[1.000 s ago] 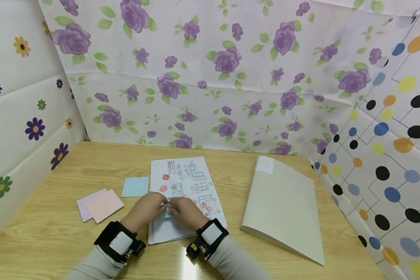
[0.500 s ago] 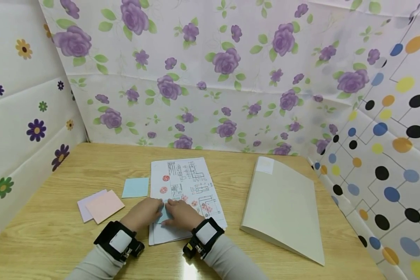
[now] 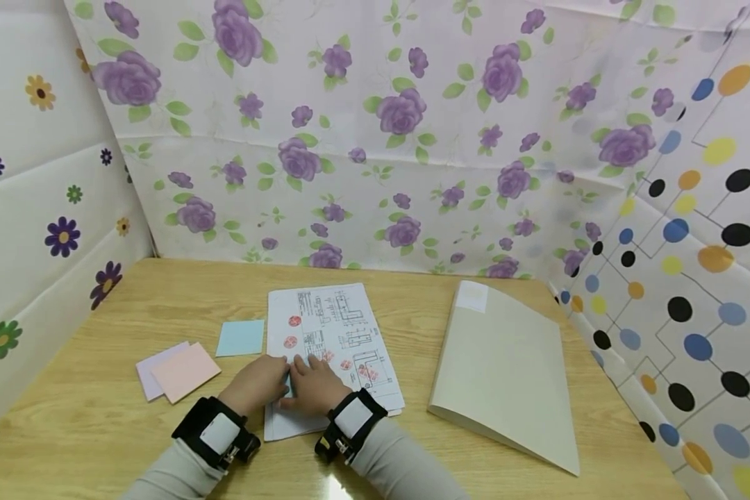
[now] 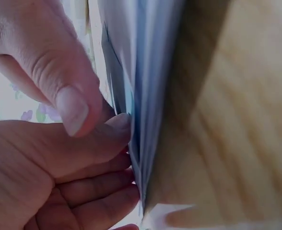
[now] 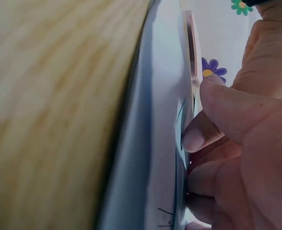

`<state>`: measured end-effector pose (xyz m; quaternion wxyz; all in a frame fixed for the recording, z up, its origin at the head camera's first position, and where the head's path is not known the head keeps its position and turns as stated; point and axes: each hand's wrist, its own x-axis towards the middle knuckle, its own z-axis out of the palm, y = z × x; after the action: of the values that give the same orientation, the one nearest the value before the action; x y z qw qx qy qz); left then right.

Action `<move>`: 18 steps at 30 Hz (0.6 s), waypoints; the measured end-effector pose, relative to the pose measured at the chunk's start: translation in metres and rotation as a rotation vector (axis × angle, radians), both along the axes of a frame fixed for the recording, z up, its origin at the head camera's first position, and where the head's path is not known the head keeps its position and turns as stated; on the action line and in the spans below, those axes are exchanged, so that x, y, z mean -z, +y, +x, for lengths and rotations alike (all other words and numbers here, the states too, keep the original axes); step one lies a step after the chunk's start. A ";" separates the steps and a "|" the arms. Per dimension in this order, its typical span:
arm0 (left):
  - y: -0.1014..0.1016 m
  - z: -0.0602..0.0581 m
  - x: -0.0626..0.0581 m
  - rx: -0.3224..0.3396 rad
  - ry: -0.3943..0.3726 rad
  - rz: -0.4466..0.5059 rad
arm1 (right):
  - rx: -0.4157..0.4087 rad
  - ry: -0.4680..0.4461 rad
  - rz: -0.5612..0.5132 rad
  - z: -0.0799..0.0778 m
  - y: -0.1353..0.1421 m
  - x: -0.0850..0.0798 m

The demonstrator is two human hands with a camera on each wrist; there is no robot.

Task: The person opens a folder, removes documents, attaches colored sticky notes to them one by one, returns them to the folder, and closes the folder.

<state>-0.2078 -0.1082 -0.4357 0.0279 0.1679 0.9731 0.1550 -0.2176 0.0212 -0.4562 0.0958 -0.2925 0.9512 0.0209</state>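
A small light-blue sticky note (image 3: 289, 382) lies on the lower left of a stack of printed drawings (image 3: 331, 312), mostly covered by both hands. My left hand (image 3: 253, 384) rests at the note's left side. In the left wrist view, the left thumb (image 4: 119, 123) touches the paper surface, with the other fingers bent slightly beside it. My right hand (image 3: 317, 390) lies over the right part of the note, its fingers spread and pressing on the paper. The right thumb (image 5: 210, 86) is lifted off the sheet in the right wrist view.
Left of the drawings lie another light-blue note pad (image 3: 240, 338), a pink pad (image 3: 185, 372) and a purple pad (image 3: 150, 378) partly beneath it. A large beige folder (image 3: 506, 368) lies on the wooden table (image 3: 406, 458) to the right. Patterned cloth surrounds the table.
Both hands held the blue note between their fingertips a second ago. The fingers have since lowered onto it, and the right hand has flattened and slid left across the note.
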 end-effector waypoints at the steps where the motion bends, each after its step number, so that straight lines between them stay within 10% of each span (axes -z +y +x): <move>1: 0.001 0.001 0.000 -0.007 0.003 0.002 | 0.005 -0.012 -0.010 0.000 0.000 0.000; 18: 0.017 0.002 -0.008 -0.050 -0.039 -0.115 | 0.037 -0.093 -0.012 0.002 0.006 -0.016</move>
<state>-0.2060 -0.0914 -0.4279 0.0527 0.1386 0.9836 0.1026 -0.2152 0.0270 -0.4397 0.1384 -0.2759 0.9512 0.0000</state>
